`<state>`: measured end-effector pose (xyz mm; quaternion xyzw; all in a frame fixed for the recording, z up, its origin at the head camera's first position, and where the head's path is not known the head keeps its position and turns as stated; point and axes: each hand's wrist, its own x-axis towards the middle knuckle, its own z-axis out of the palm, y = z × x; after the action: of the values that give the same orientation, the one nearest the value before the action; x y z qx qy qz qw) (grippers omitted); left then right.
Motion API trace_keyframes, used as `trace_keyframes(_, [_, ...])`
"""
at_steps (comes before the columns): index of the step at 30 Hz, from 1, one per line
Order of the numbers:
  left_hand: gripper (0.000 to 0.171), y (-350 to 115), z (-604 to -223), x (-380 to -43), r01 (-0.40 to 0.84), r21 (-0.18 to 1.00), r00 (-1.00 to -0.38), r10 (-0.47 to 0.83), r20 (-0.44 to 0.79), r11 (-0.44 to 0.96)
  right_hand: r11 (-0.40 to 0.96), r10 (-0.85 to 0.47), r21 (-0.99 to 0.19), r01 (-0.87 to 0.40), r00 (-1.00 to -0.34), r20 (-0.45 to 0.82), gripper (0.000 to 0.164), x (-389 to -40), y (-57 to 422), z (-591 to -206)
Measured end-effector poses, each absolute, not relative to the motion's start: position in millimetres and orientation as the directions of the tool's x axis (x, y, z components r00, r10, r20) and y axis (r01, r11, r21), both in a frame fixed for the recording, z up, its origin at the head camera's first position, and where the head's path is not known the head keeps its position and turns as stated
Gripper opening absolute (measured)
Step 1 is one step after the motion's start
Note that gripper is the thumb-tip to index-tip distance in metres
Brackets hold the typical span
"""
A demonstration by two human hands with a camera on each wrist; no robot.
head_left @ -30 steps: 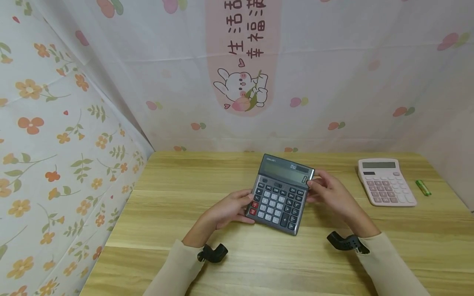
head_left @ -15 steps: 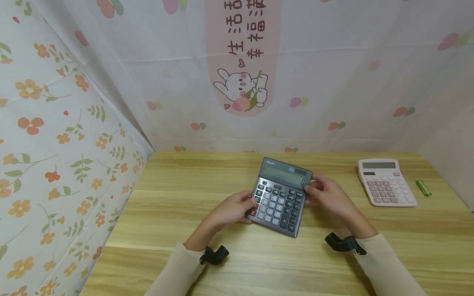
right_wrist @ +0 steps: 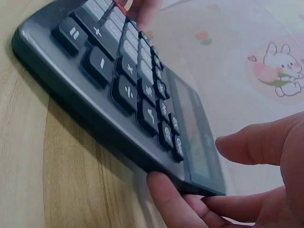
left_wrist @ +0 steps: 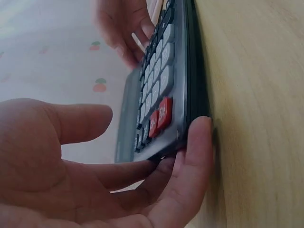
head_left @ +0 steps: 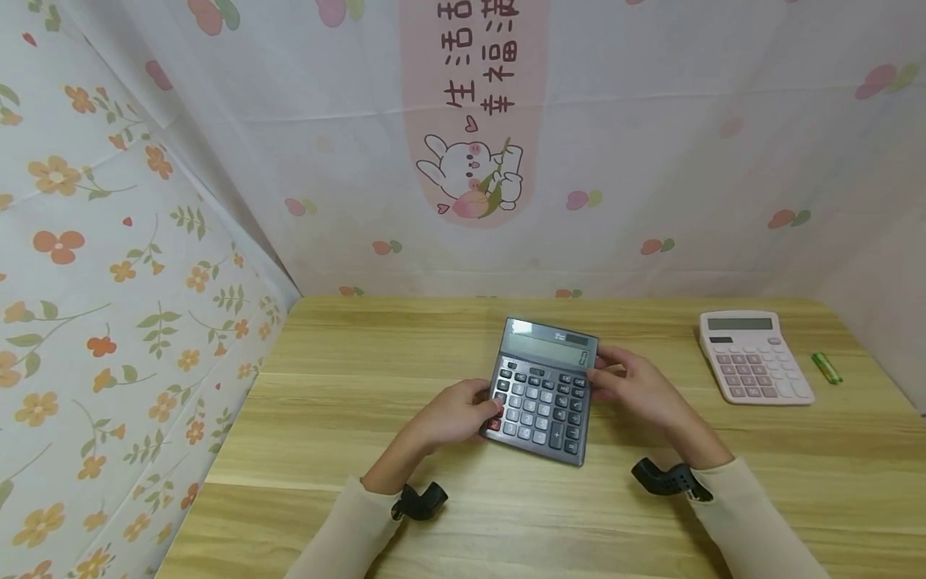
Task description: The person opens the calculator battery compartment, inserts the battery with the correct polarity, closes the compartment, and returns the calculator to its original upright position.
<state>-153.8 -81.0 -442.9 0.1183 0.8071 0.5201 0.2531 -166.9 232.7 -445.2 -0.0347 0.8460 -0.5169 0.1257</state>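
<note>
A dark grey desktop calculator point(head_left: 534, 402) is held between both hands, its keys facing up and its display lit with a zero. My left hand point(head_left: 454, 414) grips its lower left side, thumb by the red keys and fingers curled beneath the edge, as the left wrist view shows on the calculator point(left_wrist: 159, 90). On the other side, my right hand point(head_left: 640, 388) holds the right edge near the display. In the right wrist view its fingers point(right_wrist: 173, 202) reach under the rim, with the thumb above. The calculator's lower edge is close over the wooden table point(head_left: 347, 450).
A pink calculator point(head_left: 754, 358) lies at the back right of the table. Right of it is a green battery point(head_left: 827, 367). A white patterned cloth point(head_left: 622, 161) hangs behind the table, and a flowered one point(head_left: 108, 305) stands along the left.
The grey calculator has come down and nearer to the person, and its top end has swung slightly left. Both hands have moved with it, keeping their hold.
</note>
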Motion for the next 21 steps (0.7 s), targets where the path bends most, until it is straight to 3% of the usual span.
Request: trace_keyframes(21, [0.033, -82.8, -445.0, -155.8, -0.049, 0.915, -0.805, 0.527, -0.273, 0.4, 0.421, -0.256, -0.904, 0.074, -0.946, -0.197, 0.066, -166.4, 232.4, -446.1])
